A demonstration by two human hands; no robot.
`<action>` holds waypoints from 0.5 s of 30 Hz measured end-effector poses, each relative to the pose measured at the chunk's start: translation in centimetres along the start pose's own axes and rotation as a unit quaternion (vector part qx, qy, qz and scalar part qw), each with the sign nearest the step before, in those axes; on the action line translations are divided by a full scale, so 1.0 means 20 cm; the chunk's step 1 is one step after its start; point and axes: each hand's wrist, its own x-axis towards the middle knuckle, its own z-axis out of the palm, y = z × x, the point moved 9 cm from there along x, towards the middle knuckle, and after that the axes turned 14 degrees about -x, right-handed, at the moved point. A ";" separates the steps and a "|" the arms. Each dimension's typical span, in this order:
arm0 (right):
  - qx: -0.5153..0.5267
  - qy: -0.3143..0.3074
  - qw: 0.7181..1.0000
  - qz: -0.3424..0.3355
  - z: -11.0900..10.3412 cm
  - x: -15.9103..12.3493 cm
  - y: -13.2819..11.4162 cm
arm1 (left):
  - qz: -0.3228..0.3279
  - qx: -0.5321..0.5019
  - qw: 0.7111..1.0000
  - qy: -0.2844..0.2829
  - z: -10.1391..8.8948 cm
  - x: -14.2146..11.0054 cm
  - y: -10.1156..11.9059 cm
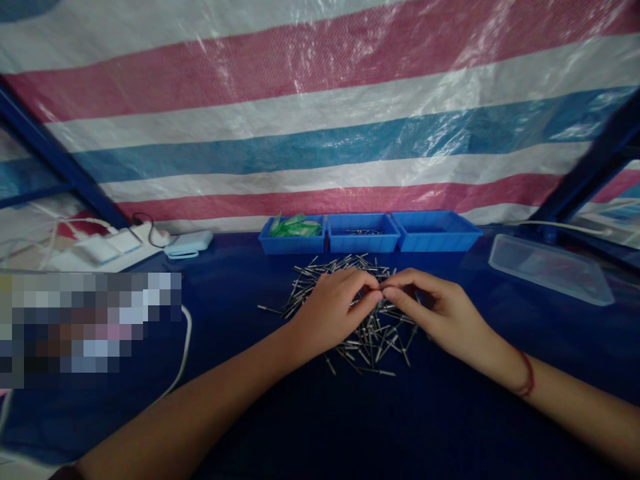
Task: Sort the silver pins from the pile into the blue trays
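A loose pile of small metal pins [350, 273] lies on the dark blue table cover [320, 413]. Both hands hover over the pile, fingertips meeting at its middle. My left hand [333, 308] pinches its fingers together toward the right. My right hand [435, 310], with a red cord on its wrist, pinches toward the left. Something small seems caught between the fingertips, but it is too small to make out. Part of the pile is hidden under the hands.
Three blue bins stand at the back: one with green pieces [293, 233], one with a few pins [363, 233], one showing nothing inside [435, 230]. A clear plastic lid [550, 270] lies at right. A power strip [120, 243], white cable [185, 347] and striped tarp [320, 100] are nearby.
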 end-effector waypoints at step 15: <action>0.020 0.027 0.999 0.011 -0.02 -0.01 0.00 | 0.009 -0.033 0.999 0.023 0.02 -0.03 0.01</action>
